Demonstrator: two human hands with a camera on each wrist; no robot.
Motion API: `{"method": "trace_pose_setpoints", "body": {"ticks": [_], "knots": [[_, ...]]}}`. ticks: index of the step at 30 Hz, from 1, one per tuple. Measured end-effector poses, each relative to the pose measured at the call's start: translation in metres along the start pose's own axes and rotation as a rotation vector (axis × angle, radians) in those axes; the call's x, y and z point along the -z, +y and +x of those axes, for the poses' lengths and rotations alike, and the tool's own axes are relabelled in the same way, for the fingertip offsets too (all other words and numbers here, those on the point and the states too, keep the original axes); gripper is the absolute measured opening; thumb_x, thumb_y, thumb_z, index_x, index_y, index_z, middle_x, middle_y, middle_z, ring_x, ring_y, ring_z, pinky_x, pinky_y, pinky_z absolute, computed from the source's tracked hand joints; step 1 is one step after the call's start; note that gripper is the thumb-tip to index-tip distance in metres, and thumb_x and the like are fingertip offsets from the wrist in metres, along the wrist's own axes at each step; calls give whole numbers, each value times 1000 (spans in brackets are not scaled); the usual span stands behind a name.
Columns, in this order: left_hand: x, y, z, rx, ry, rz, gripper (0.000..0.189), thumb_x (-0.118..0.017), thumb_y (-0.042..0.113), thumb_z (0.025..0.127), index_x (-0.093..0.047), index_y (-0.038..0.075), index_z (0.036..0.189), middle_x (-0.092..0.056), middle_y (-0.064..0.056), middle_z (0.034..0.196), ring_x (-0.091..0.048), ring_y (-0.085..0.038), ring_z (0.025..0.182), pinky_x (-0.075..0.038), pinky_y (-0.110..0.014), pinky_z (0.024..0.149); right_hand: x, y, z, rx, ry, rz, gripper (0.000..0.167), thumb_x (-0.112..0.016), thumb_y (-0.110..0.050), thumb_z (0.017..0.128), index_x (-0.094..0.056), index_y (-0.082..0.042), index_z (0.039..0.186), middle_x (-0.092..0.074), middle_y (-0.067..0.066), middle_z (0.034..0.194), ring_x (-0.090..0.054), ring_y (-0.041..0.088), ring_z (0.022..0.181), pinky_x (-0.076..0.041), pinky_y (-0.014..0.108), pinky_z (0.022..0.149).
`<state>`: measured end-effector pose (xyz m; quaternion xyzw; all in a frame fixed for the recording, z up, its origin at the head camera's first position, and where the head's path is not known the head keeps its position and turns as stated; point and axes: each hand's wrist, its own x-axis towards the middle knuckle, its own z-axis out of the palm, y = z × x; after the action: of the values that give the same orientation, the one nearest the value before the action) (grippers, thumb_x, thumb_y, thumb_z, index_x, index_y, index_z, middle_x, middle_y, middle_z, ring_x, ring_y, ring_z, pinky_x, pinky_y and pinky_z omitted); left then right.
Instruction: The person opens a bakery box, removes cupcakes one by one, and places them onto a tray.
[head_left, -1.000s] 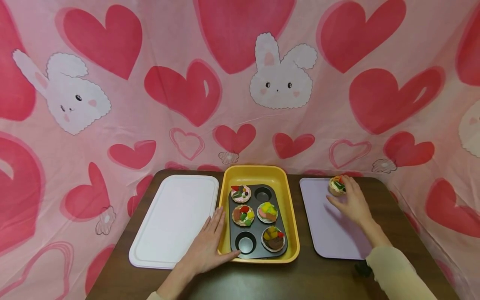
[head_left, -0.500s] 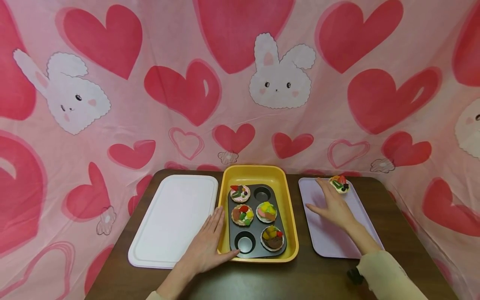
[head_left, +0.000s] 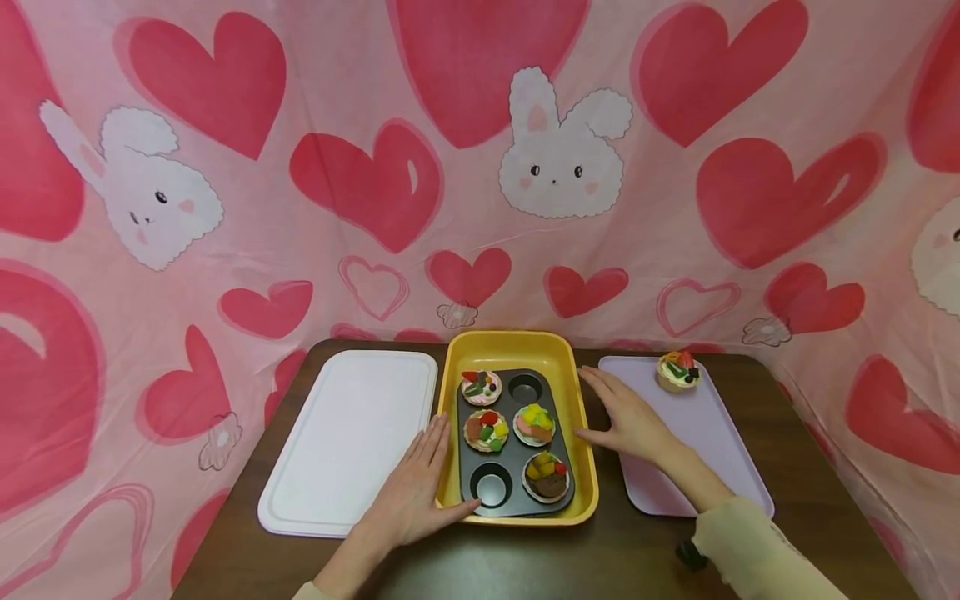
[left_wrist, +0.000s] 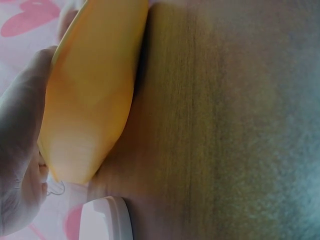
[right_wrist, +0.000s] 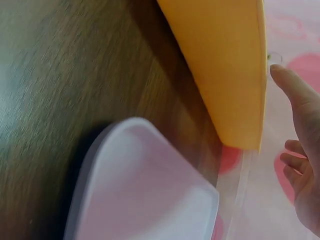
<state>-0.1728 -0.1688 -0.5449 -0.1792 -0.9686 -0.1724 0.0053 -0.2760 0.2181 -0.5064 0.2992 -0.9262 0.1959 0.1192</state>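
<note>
My left hand (head_left: 412, 487) rests on the left rim of a yellow tray (head_left: 536, 348), fingers straight, thumb stretched along its front-left corner. The left wrist view shows this hand against the tray's outer wall (left_wrist: 90, 105). My right hand (head_left: 633, 421) is right at the tray's right rim, fingers extended and holding nothing. Within the tray lies a dark muffin pan (head_left: 513, 492) with several toy fruit tarts, such as a chocolate one (head_left: 546, 479) at front right. Two cups, back right (head_left: 526, 387) and front left (head_left: 491, 485), show their bare bottoms.
On the right, a lilac tray (head_left: 682, 487) carries one fruit tart (head_left: 678, 372) at its back edge. A white tray (head_left: 345, 442) lies left of the yellow one. Behind the brown table (head_left: 487, 567) hangs a pink cloth (head_left: 480, 208) with hearts and rabbits.
My right hand has left the tart at the back of the lilac tray and moved leftward to the yellow tray's right rim. The tart stays there. My left hand has not moved.
</note>
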Motion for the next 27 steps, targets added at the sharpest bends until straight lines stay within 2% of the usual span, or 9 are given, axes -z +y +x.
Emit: {"method": "trace_pose_setpoints", "body": {"ticks": [6, 15, 23, 27], "knots": [[0, 0, -1, 3, -16, 4, 125, -61, 87, 88, -20, 7, 176, -15, -10, 187, -19, -28, 174, -26, -50, 139, -7, -14, 6, -1, -81, 27, 101, -97, -41, 81, -50, -4, 162, -56, 24, 161, -61, 46, 144, -54, 64, 116], [-2, 0, -1, 0, -4, -5, 124, -63, 85, 89, -22, 7, 176, -16, -10, 187, -20, -28, 173, -27, -50, 139, -20, -30, 16, -51, -207, 110, 98, -93, -46, 86, -46, -12, 166, -52, 21, 166, -60, 45, 145, -58, 66, 111], [-3, 0, -1, -3, 0, 1, 125, -60, 87, 89, -22, 7, 176, -16, -10, 187, -20, -28, 173, -26, -49, 139, -29, -36, 23, -14, -221, 136, 97, -94, -42, 85, -47, -13, 165, -54, 19, 164, -64, 41, 140, -60, 62, 110], [-2, 0, 0, -4, 4, 0, 123, -63, 85, 89, -22, 7, 176, -15, -10, 187, -20, -28, 173, -26, -49, 139, -32, -38, 27, -34, -240, 153, 97, -94, -44, 85, -48, -15, 165, -54, 19, 163, -64, 41, 140, -59, 63, 110]]}}
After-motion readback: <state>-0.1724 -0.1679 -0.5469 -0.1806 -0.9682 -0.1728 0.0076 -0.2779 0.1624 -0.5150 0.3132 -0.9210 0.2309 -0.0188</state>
